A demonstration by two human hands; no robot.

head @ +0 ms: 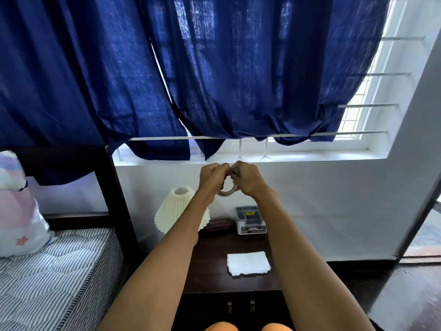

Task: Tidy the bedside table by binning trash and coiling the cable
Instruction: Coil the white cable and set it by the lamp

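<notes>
A pale cable (226,192) is wound into a small loop and held up in the air above the dark bedside table (214,266). My left hand (211,179) grips the loop's left side. My right hand (248,179) grips its right side, pinching a dark connector end at the top. The two hands almost touch. Only the lower arc of the loop shows between them. A stack of white tissue (248,262) lies flat on the table's right half.
A cream pleated lampshade (177,211) stands at the table's back left, a dark case (218,225) and a white-grey box (250,219) at the back. A striped bed (55,278) with a pillow lies left. Blue curtains (191,75) hang over the window.
</notes>
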